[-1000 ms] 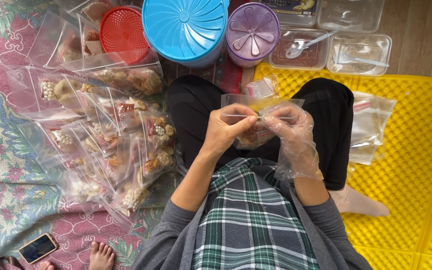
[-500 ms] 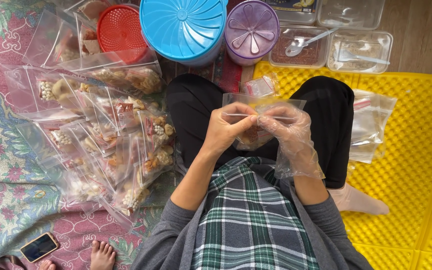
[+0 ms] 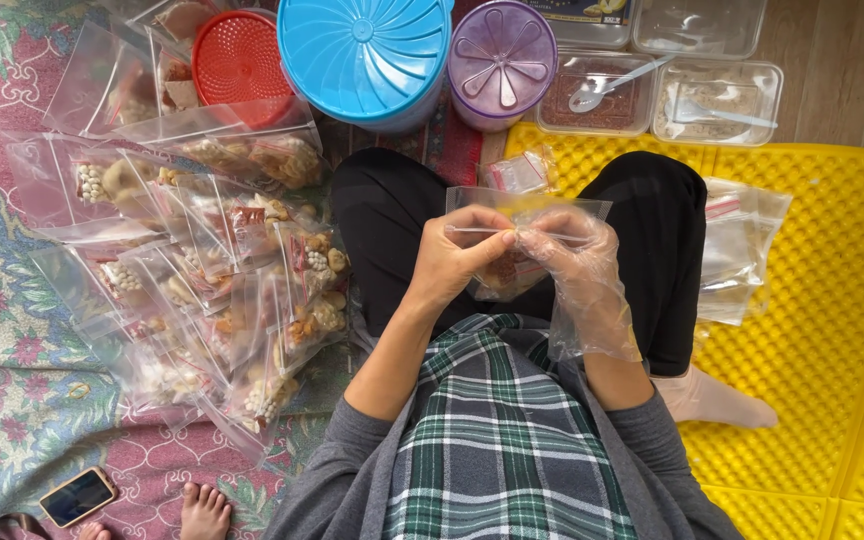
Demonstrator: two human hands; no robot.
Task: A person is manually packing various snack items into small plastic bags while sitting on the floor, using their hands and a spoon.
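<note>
Over my lap I hold a small clear zip bag (image 3: 530,205) with snack pieces in its bottom. My bare left hand (image 3: 457,255) pinches the bag's top strip at its left part. My right hand (image 3: 577,260), in a loose clear plastic glove, pinches the same strip just to the right. Both sets of fingertips meet at the seal line. A smaller packet with red print (image 3: 517,172) lies on my knee just beyond the bag.
A heap of filled clear bags (image 3: 202,270) covers the patterned rug on my left. Ahead stand a red lid (image 3: 237,55), a blue-lidded tub (image 3: 367,50), a purple-lidded jar (image 3: 502,55) and clear trays with spoons (image 3: 652,95). Empty bags (image 3: 742,250) lie on the yellow mat (image 3: 832,300). A phone (image 3: 77,495) lies near someone's toes.
The hands stay at the bag's top edge; the fingertips have shifted slightly along the seal strip. Nothing else has moved.
</note>
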